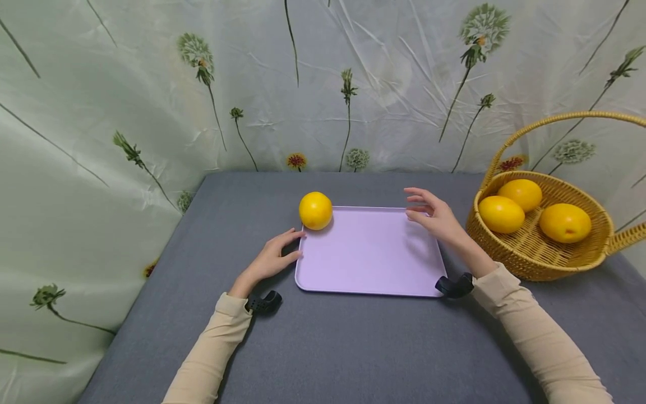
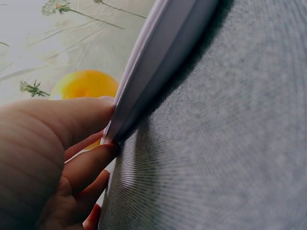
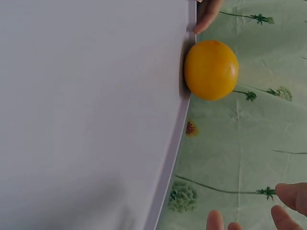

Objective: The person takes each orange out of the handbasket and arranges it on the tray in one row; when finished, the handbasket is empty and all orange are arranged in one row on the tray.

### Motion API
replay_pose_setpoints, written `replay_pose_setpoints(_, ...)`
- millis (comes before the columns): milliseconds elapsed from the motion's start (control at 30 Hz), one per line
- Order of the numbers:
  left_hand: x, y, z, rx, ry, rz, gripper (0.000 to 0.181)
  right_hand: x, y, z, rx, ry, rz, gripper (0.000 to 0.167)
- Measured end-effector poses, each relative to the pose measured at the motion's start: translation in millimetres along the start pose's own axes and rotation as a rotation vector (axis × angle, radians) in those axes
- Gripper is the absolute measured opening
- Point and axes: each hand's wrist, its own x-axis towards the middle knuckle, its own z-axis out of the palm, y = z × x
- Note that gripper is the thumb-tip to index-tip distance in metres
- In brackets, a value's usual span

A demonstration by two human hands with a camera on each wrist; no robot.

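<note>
A lilac tray (image 1: 373,252) lies on the table, with a round yellow-orange fruit, seemingly an orange (image 1: 315,211), at its far left corner. My left hand (image 1: 272,255) is at the tray's left side. In the left wrist view, its thumb and fingers (image 2: 88,163) touch the tray's outer wall (image 2: 158,62), and the orange (image 2: 84,85) shows behind them. Over the tray's far right corner, my right hand (image 1: 436,219) hovers with fingers spread and holds nothing. The right wrist view catches only its fingertips (image 3: 283,218), well apart from the orange (image 3: 211,70).
A wicker basket (image 1: 530,269) with a tall handle stands at the right, close to my right forearm. Inside are three more oranges (image 1: 565,223). Grey cloth (image 1: 353,348) covers the table, and a flowered curtain (image 1: 303,112) hangs behind it.
</note>
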Motion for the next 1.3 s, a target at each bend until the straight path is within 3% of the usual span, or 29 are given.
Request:
replay_pose_setpoints(300,-0.8,1.8,-0.2,-0.020,-0.021,-0.037,0.049,-17.2,3,-20,-0.036,0.049,-0.012,0.051)
replay_pose_setpoints(933,-1.4,1.4,0.0,-0.006,-0.008,-0.023,0.049,-42.0,12,-59,0.005,0.151,-0.062,0.048)
replay_pose_setpoints(1300,-1.0,2.2,-0.3,-0.004,-0.006,-0.020,0.049,-54.2,15,-78,-0.043,0.220,0.000,0.047)
